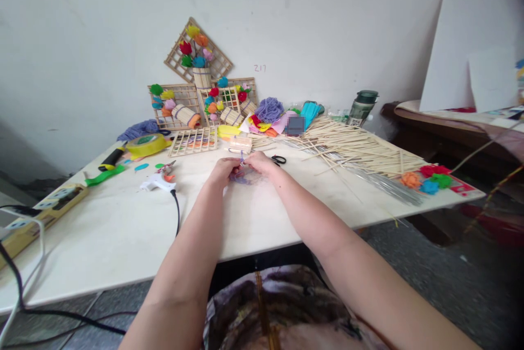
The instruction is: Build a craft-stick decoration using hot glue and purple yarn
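Observation:
My left hand [227, 168] and my right hand [258, 162] come together at the middle of the white table, fingers closed on a strand of purple yarn [242, 157]. Loose purple yarn [244, 177] lies below and between the hands. Just beyond them rests a bundle of short wooden sticks [240, 145], and the yarn runs up to it; whether it circles the whole bundle I cannot tell. Black-handled scissors [279, 160] lie right of my right hand. My fingertips are partly hidden by the hands themselves.
To the left are a white glue gun [159, 182] with a black cord, a yellow tape roll [146, 145] and a power strip [49, 213]. Lattice panels with paper flowers [174, 104] lean on the wall. Thin wooden sticks [360, 145] and wires [385, 186] spread over the right.

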The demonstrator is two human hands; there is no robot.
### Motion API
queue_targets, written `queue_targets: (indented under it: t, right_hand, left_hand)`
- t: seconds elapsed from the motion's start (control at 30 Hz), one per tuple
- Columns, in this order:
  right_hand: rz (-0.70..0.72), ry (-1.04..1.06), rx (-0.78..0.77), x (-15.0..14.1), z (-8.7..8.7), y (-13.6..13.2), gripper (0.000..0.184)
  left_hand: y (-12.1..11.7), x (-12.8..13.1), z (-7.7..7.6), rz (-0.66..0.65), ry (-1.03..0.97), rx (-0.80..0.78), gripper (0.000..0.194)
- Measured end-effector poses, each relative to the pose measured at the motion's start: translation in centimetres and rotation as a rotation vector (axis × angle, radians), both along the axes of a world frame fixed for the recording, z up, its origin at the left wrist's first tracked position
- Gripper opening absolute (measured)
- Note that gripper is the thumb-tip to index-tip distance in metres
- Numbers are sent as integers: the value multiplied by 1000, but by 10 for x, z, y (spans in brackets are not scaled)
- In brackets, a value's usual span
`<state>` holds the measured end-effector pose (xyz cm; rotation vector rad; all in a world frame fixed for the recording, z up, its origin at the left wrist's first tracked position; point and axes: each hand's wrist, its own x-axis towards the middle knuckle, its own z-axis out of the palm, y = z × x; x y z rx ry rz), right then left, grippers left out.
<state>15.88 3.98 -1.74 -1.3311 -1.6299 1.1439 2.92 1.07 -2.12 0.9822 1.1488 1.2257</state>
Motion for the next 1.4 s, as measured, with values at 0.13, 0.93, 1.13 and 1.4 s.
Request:
queue_targets:
  t: [0.13, 0.93, 1.13, 1.4]
  right_hand:
    - [-16, -195, 84, 2, -2, 5, 14]
    - [19, -30, -103, 1, 15, -15, 14]
    - [-1, -176, -49, 1, 12, -10, 16]
    - [-19, -222, -2, 2, 6, -7, 17]
  left_hand:
    - [-1, -1, 1, -17, -21, -3, 7]
    - [-4, 0, 2, -12, 149, 16, 13]
    - [-11, 1, 13, 5, 259, -94, 17]
    - [-15, -8, 30, 35, 783, -185, 19]
